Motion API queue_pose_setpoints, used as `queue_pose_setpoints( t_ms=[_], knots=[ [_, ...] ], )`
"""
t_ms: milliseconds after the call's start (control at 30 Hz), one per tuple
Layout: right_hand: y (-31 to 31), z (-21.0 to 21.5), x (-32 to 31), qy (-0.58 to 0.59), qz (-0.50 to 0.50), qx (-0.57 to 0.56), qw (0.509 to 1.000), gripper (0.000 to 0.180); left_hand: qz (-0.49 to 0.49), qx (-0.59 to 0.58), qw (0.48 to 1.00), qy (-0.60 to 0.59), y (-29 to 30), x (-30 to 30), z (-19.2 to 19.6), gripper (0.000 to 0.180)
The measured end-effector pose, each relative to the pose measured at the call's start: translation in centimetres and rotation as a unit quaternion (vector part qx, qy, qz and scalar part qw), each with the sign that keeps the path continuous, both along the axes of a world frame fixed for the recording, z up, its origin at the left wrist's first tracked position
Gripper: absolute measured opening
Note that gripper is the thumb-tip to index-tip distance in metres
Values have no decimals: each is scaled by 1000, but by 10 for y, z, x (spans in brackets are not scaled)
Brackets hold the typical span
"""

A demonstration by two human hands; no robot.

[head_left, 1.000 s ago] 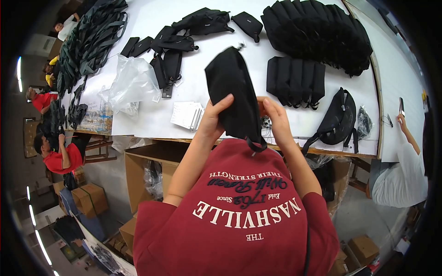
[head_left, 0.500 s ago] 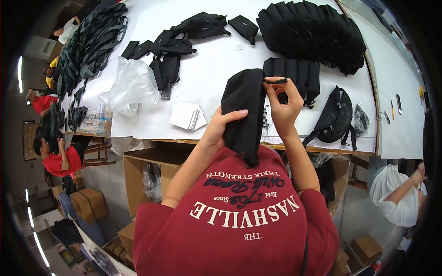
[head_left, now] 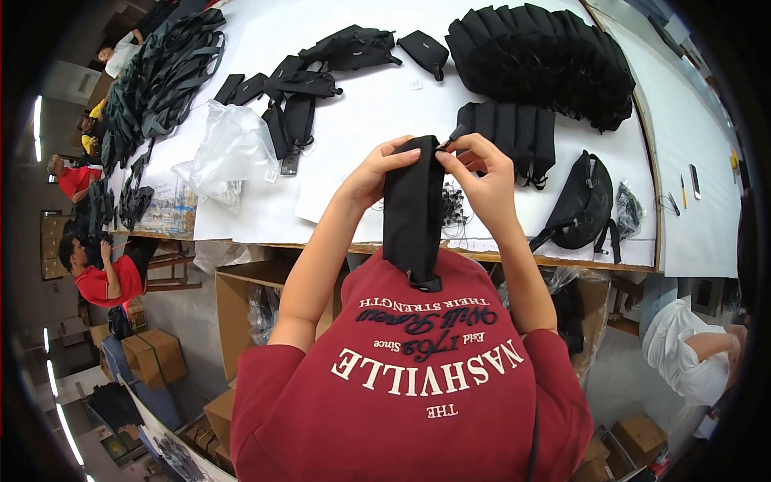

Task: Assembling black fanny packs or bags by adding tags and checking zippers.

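A black fabric pouch (head_left: 409,213) hangs lengthwise in front of my chest, its lower end against the red shirt. My left hand (head_left: 377,173) is closed on its upper left edge, thumb across the front. At the upper right corner, the fingers of my right hand (head_left: 482,170) pinch a small dark tab (head_left: 454,135) against the pouch; whether the tab is attached to it I cannot tell. Beyond my right hand stands a row of black pouches (head_left: 514,132). A cluster of small black corded pieces (head_left: 454,207) lies on the table just behind the held pouch.
A large fanned stack of black pouches (head_left: 546,64) fills the far right. Left lie loose black pouches (head_left: 345,48), a clear plastic bag (head_left: 233,153) and dark straps (head_left: 161,76). A black waist bag (head_left: 582,201) rests near the right edge. Cardboard boxes (head_left: 152,357) stand below; other people sit at left.
My left hand has slid up to the pouch's top end. The pouch is turned to a narrower side and sits slightly lower. My right hand has moved left, bringing the tab to its corner.
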State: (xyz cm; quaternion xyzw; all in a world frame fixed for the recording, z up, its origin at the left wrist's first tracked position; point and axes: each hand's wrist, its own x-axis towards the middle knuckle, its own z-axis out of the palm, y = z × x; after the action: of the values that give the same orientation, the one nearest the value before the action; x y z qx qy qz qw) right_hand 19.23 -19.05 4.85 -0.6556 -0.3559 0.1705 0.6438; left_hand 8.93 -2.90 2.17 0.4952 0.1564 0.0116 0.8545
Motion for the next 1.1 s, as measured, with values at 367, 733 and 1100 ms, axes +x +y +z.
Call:
queue_pose_setpoints(
  t_ms=[367, 733, 1100],
  knots=[
    [-6, 13, -32, -136, 97, 43, 985, 10, 170, -121, 978, 16, 28, 13, -2, 28],
    [-8, 4, -54, -215, 129, 85, 964, 12, 221, -151, 963, -12, 48, 9, 15, 24],
    [0, 13, -56, -212, 103, 69, 969, 12, 162, -38, 983, -73, 38, 15, 11, 27]
  ],
)
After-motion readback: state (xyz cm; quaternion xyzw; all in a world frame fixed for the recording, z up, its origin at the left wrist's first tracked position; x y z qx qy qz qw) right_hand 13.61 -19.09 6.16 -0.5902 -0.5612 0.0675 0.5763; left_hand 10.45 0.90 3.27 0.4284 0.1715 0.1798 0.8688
